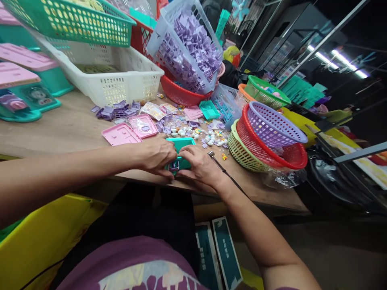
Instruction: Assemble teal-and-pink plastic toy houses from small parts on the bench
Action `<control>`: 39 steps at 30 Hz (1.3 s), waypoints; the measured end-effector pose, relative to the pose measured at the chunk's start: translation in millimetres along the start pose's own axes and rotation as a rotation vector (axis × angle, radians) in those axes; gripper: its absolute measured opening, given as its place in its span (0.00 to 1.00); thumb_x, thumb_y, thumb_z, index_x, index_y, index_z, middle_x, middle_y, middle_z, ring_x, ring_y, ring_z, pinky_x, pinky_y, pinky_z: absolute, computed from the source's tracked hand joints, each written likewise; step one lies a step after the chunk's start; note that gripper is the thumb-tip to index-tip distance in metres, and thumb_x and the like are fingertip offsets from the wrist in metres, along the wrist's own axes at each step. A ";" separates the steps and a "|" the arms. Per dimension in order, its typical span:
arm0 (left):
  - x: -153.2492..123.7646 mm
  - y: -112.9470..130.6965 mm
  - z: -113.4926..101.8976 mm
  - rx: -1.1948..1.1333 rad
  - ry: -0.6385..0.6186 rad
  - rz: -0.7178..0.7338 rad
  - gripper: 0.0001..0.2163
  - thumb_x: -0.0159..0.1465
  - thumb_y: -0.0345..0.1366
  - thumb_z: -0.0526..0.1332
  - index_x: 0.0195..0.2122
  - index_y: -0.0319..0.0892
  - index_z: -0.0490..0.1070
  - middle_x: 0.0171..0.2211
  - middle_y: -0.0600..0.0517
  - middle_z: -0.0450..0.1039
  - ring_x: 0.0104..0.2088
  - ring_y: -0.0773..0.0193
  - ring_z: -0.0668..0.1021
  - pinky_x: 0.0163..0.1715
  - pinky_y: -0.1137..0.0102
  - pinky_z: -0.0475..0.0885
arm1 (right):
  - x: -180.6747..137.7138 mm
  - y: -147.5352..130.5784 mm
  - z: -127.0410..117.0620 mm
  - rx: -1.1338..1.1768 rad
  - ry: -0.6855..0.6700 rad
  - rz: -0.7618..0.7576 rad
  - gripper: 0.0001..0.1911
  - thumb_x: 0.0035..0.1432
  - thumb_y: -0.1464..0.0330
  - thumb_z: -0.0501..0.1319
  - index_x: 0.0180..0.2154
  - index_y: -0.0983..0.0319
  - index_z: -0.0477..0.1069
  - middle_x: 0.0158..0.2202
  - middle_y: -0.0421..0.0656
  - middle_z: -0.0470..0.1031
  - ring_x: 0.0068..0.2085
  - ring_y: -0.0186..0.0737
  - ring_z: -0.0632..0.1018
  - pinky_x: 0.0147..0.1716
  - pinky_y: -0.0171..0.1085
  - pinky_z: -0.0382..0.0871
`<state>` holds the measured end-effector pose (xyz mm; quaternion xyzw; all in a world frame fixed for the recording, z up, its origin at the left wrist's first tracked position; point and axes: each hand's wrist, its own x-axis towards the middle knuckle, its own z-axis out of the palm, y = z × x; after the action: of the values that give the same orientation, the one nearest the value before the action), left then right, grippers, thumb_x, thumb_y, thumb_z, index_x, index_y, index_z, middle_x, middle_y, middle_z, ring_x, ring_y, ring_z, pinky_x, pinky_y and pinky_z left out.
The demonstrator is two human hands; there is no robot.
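We grip a teal plastic case at the near edge of the bench, our left hand closed on its left side and our right hand on its right. Its long axis runs away from us. Beyond lie pink lids, small white pieces and stacked baskets.

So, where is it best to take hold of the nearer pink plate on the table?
Probably by the short edge facing the left hand. The pink plate lies flat on the table, and that side looks free, while the far side meets another pink plate.
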<state>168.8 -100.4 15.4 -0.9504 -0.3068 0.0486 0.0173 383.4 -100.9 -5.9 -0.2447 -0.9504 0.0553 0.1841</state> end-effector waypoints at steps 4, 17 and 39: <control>0.6 -1.3 -4.6 0.039 0.008 -0.009 0.22 0.59 0.56 0.62 0.24 0.40 0.72 0.24 0.45 0.75 0.25 0.57 0.75 0.31 0.65 0.62 | 0.8 3.7 -0.3 0.055 0.015 -0.065 0.20 0.60 0.57 0.64 0.47 0.64 0.68 0.48 0.52 0.74 0.52 0.47 0.73 0.52 0.47 0.71; 1.5 4.5 -2.5 0.051 0.023 -0.048 0.18 0.61 0.49 0.59 0.23 0.39 0.71 0.23 0.43 0.75 0.24 0.55 0.77 0.29 0.64 0.63 | -1.5 1.1 5.4 0.066 0.096 -0.038 0.13 0.65 0.60 0.60 0.44 0.64 0.69 0.47 0.52 0.75 0.51 0.46 0.75 0.51 0.45 0.72; 5.6 -3.1 -0.3 0.082 0.060 -0.050 0.19 0.62 0.49 0.57 0.22 0.39 0.69 0.22 0.45 0.74 0.20 0.63 0.72 0.24 0.69 0.58 | 4.9 8.3 16.1 0.018 0.094 0.021 0.11 0.63 0.62 0.62 0.41 0.63 0.69 0.42 0.49 0.74 0.46 0.45 0.74 0.46 0.42 0.69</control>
<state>171.6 -94.7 15.5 -0.9419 -0.3277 0.0322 0.0665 377.0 -91.5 -20.9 -0.2554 -0.9375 0.0540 0.2301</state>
